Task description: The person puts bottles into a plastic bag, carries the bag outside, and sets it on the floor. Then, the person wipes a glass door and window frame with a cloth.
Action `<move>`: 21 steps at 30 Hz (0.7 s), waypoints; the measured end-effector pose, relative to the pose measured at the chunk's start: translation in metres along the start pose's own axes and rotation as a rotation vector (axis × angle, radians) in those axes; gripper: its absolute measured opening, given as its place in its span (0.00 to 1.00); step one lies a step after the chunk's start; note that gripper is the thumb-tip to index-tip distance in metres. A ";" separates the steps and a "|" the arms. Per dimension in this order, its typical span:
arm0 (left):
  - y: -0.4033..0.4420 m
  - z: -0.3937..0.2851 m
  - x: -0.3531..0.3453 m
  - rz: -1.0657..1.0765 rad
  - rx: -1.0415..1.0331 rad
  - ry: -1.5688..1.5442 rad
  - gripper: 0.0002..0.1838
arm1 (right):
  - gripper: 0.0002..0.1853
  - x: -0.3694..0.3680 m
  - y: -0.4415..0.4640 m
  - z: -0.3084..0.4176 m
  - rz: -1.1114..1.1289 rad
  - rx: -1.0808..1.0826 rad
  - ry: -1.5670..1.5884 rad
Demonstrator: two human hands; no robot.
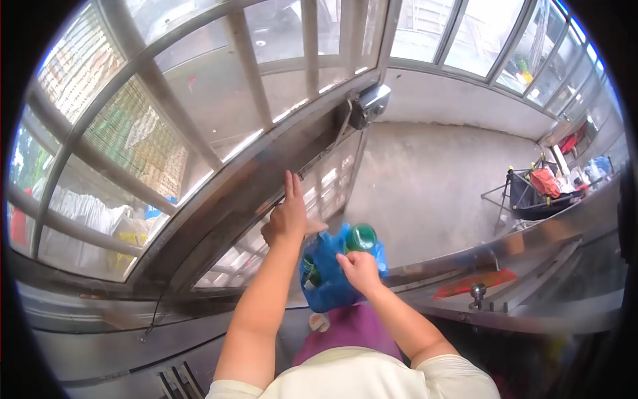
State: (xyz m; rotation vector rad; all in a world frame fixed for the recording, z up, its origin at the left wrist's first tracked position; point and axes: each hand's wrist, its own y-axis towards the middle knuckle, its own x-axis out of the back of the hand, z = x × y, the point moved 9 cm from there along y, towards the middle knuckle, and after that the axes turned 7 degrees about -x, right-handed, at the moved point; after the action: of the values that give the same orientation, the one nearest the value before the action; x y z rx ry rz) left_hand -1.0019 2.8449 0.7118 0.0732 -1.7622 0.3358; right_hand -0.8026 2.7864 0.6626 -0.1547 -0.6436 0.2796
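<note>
My right hand (359, 271) is closed around the top of a blue plastic bag (325, 292), which hangs in front of my body. A green bottle (361, 237) pokes out at the bag's top, its round end facing up. Darker green shapes show through the bag's left side, too hidden to name. My left hand (287, 218) lies at the edge of a metal-framed glass door (252, 176), two fingers stretched out along the frame. Nothing shows in that hand; its thumb side is partly hidden.
A metal box-like fitting (369, 106) sits at the door's far corner. Beyond the doorway lies a grey concrete floor (425, 173). At the right stands a black folding frame (531, 193) with red and white items on it. A second door leaf (525, 292) with a knob is beside me.
</note>
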 end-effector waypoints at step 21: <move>0.181 -0.168 -0.143 -0.241 -0.360 -0.305 0.30 | 0.17 0.132 0.252 -0.216 -0.233 -0.210 0.034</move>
State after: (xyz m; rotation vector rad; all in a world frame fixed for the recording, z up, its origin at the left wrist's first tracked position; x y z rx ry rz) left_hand -0.8534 3.0433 0.5702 0.0801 -2.0643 -0.1799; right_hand -0.6225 3.0537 0.5097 -0.2829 -0.6504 -0.0161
